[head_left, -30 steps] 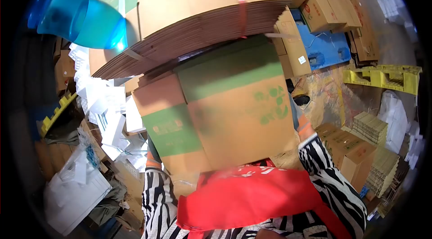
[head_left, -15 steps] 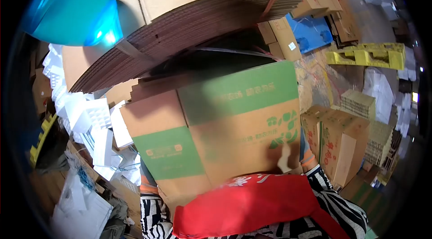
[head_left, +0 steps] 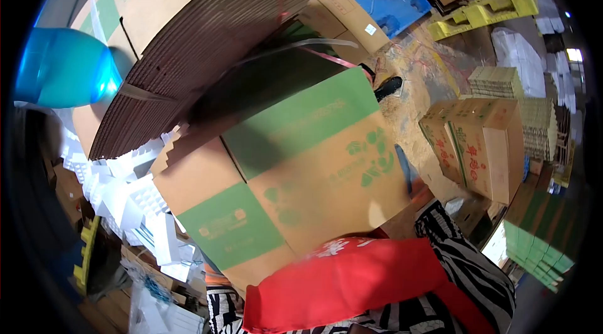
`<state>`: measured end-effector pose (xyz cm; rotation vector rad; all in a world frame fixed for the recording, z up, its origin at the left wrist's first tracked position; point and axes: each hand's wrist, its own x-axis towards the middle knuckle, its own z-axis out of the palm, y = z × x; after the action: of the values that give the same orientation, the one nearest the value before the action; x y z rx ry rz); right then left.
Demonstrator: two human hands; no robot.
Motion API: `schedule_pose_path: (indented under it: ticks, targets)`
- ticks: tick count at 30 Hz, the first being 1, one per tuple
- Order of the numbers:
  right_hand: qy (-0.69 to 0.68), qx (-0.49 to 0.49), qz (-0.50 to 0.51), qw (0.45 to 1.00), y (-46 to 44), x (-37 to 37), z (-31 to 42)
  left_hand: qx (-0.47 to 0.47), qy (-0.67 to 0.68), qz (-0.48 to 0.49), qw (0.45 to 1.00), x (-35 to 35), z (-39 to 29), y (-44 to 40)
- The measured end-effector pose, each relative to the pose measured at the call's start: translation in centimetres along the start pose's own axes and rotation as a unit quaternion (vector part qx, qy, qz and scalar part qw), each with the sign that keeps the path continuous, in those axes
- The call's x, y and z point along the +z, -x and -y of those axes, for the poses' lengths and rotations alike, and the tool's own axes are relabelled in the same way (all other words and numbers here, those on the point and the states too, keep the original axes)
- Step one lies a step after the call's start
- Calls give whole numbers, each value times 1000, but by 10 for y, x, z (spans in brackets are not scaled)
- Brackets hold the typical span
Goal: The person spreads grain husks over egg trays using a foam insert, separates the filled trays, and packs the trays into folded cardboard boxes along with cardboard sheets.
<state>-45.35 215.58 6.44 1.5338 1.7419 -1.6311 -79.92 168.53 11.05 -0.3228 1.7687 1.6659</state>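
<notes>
Flattened cardboard boxes (head_left: 326, 164), brown with green bands and green leaf prints, lean in front of my body, their near edge against my red apron (head_left: 345, 290). Along their right edge, my right hand (head_left: 405, 167) grips the side in a blue glove, its fingers mostly hidden behind the board. At the lower left edge, my left hand (head_left: 211, 262) shows only as a sliver of blue by the orange cuff; the cardboard covers its fingers. Just beyond lies a thick strapped stack of flat cartons (head_left: 207, 38).
A translucent blue rounded object (head_left: 66, 67) hangs at upper left. White foam pieces (head_left: 132, 202) pile up on the left. To the right stand printed cartons (head_left: 477, 145), a yellow pallet (head_left: 483, 12) and a blue pallet (head_left: 383, 4). A dark shoe (head_left: 388, 87) shows beyond the cardboard.
The view has turned to the right. The held cardboard has tilted, its right side higher, and has shifted left in view. More floor and green-striped cartons show at right.
</notes>
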Motion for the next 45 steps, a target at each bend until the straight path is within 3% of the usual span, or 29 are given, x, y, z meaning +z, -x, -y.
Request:
schedule_pose_path:
  ticks: [10, 15, 20, 24, 28, 31, 34, 38, 41, 43, 45]
  targets:
    - [-52, -88, -24, 994, 36, -32, -106, 65, -80, 69, 992, 81, 26, 18]
    - [-75, -183, -69, 978, 73, -78, -200, 99, -147, 169, 970, 211, 79, 45]
    - [-168, -218, -161, 948, 172, -121, -330, 118, -238, 276, 924, 362, 135, 115]
    - [-278, -223, -286, 889, 284, -123, -435, 125, -291, 363, 876, 450, 181, 187]
    - [-352, -162, -410, 826, 396, -87, -496, 130, -322, 456, 820, 496, 221, 242]
    - [-468, -140, -465, 738, 452, -88, -545, 125, -316, 521, 783, 523, 253, 282]
    - [-396, -157, -499, 755, 470, -119, -643, 114, -310, 563, 758, 545, 285, 322]
    - [-569, -105, -473, 664, 570, -203, -660, 101, -313, 614, 717, 603, 350, 405]
    - [-495, -94, -502, 703, 589, -278, -748, 89, -326, 631, 698, 658, 419, 474]
    - [-561, -140, -450, 681, 583, -328, -818, 87, -338, 637, 687, 689, 467, 512]
    - [-638, -100, -351, 678, 595, -376, -845, 84, -364, 637, 674, 714, 510, 541]
